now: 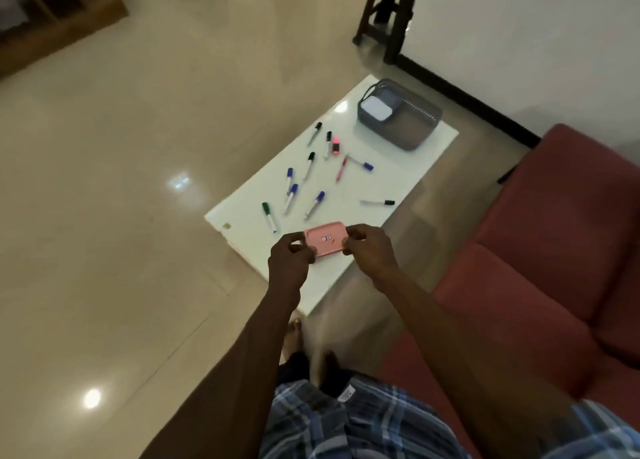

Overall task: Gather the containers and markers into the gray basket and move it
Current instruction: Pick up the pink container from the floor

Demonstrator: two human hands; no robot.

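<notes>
Our left hand [289,256] and right hand [369,247] both grip the flat pink plastic container [325,240]; one white container [375,108] sits in the gray slatted basket [412,133] at the bench's far corner, markers [291,195] still scattered.

Both bare forearms reach forward and converge over the near edge of the surface [433,136]. The left hand [289,259] pinches one short end of a pink container [325,240], fingers curled round it; the right hand [369,249] grips the opposite end the same way, knuckles up.
</notes>
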